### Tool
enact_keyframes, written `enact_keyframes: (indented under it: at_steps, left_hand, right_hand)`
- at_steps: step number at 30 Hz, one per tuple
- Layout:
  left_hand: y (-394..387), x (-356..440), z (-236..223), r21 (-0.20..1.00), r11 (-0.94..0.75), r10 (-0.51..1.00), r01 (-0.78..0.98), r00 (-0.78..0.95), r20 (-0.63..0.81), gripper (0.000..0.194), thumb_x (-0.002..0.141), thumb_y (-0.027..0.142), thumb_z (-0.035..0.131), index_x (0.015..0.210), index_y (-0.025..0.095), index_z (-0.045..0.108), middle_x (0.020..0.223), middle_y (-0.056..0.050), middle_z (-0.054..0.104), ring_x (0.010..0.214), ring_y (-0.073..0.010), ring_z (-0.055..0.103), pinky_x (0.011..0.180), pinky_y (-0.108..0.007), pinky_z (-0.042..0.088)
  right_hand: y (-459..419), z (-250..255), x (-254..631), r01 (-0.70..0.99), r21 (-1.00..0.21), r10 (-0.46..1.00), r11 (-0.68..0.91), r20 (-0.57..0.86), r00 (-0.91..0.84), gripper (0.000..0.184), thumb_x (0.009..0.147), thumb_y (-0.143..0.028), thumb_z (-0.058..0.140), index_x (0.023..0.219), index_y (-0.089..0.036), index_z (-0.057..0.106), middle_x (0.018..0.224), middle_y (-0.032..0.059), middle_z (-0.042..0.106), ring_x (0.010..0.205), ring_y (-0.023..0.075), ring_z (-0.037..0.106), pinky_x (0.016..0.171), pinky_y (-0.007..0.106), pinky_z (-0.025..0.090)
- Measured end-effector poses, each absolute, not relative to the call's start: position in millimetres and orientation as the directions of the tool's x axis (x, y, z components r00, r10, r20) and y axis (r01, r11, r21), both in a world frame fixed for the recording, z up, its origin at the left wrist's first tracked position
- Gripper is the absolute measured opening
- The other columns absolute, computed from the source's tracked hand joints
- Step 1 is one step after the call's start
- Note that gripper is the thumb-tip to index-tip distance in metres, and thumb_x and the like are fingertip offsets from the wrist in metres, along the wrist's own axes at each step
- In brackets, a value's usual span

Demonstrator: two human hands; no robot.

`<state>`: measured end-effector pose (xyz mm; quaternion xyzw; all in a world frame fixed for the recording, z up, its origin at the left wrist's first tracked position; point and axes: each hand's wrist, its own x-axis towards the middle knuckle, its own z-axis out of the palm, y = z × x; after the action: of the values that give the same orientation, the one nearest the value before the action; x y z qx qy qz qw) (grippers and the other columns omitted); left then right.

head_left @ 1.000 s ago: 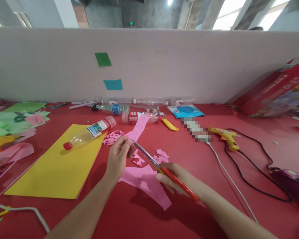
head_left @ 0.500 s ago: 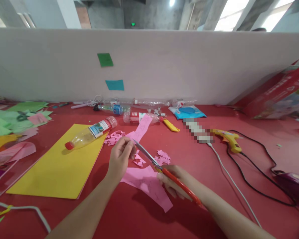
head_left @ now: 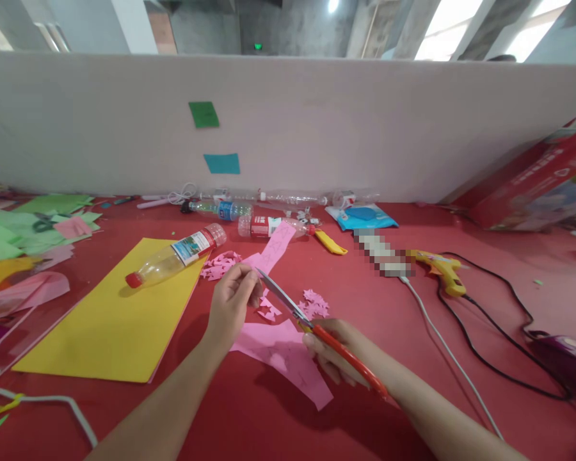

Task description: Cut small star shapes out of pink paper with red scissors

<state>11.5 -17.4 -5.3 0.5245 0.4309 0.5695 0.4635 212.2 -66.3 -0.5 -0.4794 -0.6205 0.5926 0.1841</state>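
Observation:
My left hand (head_left: 233, 296) pinches a strip of pink paper (head_left: 277, 246) that sticks up past the fingertips. My right hand (head_left: 340, 352) is wrapped round the red handles of a pair of scissors (head_left: 292, 307). The scissor tips reach the paper beside my left fingers; whether the blades are parted there I cannot tell. Under the hands lies a larger pink sheet (head_left: 288, 362) with faint drawn lines. A pile of small pink star cutouts (head_left: 314, 304) lies beyond the scissors. Pink scraps (head_left: 221, 264) are heaped behind my left hand, with smaller offcuts (head_left: 269, 307) between the hands.
A plastic bottle (head_left: 177, 256) lies on yellow sheets (head_left: 110, 320) at left. More bottles (head_left: 273, 226) line the white partition (head_left: 317, 128). A blue packet (head_left: 365, 216), a yellow glue gun (head_left: 441, 269) and cables are at right. Green paper (head_left: 9, 224) covers the far left.

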Motion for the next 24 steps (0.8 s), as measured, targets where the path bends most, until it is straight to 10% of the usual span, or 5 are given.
enact_keyframes:
  at_steps: [24]
  left_hand:
    - [-13.0, 7.2, -6.0, 0.979, -0.038, 0.998, -0.199, 0.039, 0.047, 0.017, 0.076, 0.022, 0.057, 0.06, 0.018, 0.054, 0.049, 0.004, 0.056, 0.041, -0.0061, 0.048, 0.042, -0.018, 0.037]
  right_hand:
    - [-65.5, -0.5, 211.4, 0.433, -0.879, 0.812, -0.199, -0.395, -0.429, 0.041, 0.085, -0.054, 0.058, 0.067, -0.02, 0.046, 0.035, -0.0084, 0.042, 0.031, 0.0069, 0.036, 0.036, 0.018, 0.03]
